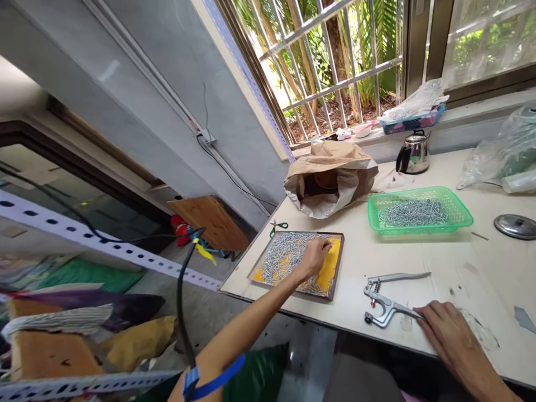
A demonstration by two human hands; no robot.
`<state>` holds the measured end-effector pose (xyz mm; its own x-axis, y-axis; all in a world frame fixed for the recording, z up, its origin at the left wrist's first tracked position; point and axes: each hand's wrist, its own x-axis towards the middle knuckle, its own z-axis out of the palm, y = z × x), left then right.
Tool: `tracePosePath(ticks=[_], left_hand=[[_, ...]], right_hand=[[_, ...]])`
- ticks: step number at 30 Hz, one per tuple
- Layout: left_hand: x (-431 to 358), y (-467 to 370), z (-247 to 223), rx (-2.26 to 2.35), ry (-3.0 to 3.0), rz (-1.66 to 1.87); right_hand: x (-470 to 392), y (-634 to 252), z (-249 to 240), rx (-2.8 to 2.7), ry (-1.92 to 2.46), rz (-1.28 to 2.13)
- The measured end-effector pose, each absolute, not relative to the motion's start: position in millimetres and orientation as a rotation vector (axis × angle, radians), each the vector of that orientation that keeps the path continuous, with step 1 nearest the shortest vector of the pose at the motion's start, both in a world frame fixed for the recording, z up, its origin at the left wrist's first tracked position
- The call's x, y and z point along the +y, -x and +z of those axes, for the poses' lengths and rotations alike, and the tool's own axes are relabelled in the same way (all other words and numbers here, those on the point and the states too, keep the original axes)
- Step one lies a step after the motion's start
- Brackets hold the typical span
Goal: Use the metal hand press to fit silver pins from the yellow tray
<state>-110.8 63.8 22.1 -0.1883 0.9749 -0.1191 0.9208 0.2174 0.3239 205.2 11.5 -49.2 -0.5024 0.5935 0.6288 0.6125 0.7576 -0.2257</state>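
Note:
My left hand [315, 258] reaches over a shallow brown-edged tray [338, 262]. Its fingers are pinched together, and what they hold, if anything, is too small to make out. Many small silver metal pieces, like screws [281, 254], cover the left part of the tray's yellow bottom. At the table's near edge, my right hand [453, 334] lies palm down with the lower handle of silver hand pliers [387, 310] between its thumb and fingers. These pliers lie flat with their handles spread and their jaws pointing left.
A green plastic basket [464, 219] with similar metal pieces stands behind the pliers. Past the tray are green-handled scissors [278, 226] and an open brown paper bag [330, 159]. A steel kettle [416, 153], a round lid [517, 225] and clear plastic bags [502, 151] are farther right.

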Motion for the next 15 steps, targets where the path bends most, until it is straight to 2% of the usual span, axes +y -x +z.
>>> tracePosePath(ticks=[6, 15], left_hand=[[3, 59, 0, 1.683, -1.235, 0.526], [-22, 29, -17, 1.805, -1.327, 0.591]], right_hand=[[3, -205, -36, -2.294, 0.977, -0.063], [-4, -205, -35, -2.289, 1.008, -0.191]])
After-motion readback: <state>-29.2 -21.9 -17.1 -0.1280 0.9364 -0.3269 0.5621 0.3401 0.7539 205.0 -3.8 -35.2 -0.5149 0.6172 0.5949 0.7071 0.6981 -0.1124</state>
